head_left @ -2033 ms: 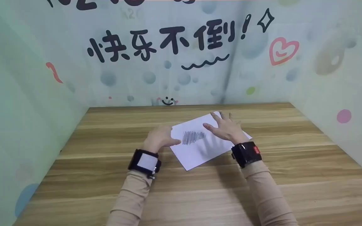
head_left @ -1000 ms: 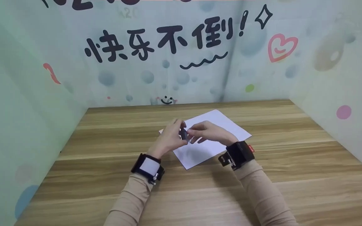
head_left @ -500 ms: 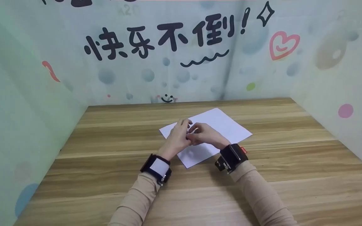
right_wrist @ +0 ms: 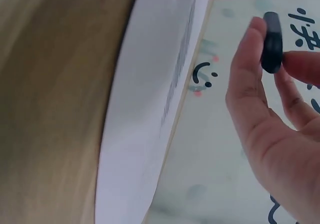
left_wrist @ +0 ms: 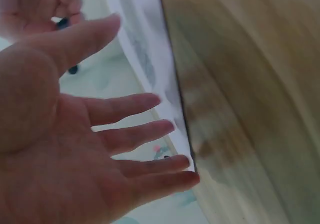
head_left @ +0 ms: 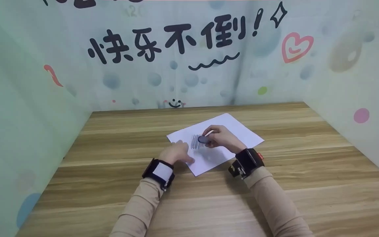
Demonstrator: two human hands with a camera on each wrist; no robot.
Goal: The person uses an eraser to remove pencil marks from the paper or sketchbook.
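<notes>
Where half a second ago your two hands were bunched together over the middle of the sheet, they have now parted: your left hand (head_left: pixel 176 152) has dropped to the sheet's lower-left edge, and your right hand (head_left: pixel 220 138) has stayed over the paper (head_left: pixel 239 133) with a small dark eraser (head_left: pixel 203 139) between thumb and fingers. Two seconds ago the grey scribble (head_left: pixel 195 141) lay bare with both palms flat beside it; a second ago the eraser sat between both hands; now it belongs to the right hand alone. To my eye that means the hand-over is done and rubbing out is only starting, since the scribble looks as dark as before. In the head view the eraser sits at the right end of the scribble, just left of centre in the frame; whether it touches the paper I cannot tell. In the right wrist view your fingers (right_wrist: pixel 250 79) pinch the eraser (right_wrist: pixel 271 42) near the upper right of the frame. In the left wrist view your left hand (left_wrist: pixel 75 149) is spread, fingers straight and a little apart, holding nothing, fingertips at the paper's (left_wrist: pixel 145 49) edge, where it meets the worktop (left_wrist: pixel 250 84).
</notes>
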